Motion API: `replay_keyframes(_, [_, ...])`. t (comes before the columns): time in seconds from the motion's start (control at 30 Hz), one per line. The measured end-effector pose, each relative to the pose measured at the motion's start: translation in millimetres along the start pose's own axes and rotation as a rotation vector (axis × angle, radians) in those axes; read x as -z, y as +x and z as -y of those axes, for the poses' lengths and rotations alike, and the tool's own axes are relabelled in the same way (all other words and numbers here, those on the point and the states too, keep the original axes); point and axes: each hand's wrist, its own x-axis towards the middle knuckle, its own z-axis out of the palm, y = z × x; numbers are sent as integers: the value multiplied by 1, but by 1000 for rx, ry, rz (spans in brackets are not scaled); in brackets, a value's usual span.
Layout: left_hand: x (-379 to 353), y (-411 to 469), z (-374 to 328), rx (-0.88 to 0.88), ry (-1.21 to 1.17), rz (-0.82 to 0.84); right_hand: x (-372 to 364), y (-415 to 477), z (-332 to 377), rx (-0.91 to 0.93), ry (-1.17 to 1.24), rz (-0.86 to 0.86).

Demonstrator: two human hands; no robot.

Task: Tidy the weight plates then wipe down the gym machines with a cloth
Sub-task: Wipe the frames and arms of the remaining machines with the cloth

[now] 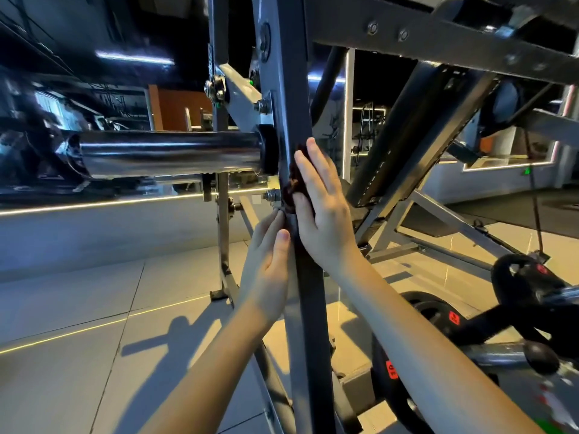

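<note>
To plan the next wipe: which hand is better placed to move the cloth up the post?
Likely right. The right hand presses the dark cloth flat against the upright post. The left hand rests lower on the post, with no cloth under it.

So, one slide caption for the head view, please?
Right hand presses a dark cloth against the machine's upright post; left hand touches the post just below.
</note>
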Motion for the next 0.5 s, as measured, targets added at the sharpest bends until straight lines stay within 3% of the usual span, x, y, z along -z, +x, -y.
replay_keyframes(0.2, [5, 1, -5, -1, 3, 57, -1, -64, 11, -16, -29, 15])
replay_keyframes(0.33, [21, 13, -1, -50, 269, 118, 2, -38, 8, -7, -4, 61])
replay_keyframes(0.43, [27, 24, -20, -300, 702, -9, 2, 5, 9, -32, -9, 46])
replay_keyframes(0.5, [29, 34, -36, -423, 833, -86, -1, 12, 10, -37, 3, 14])
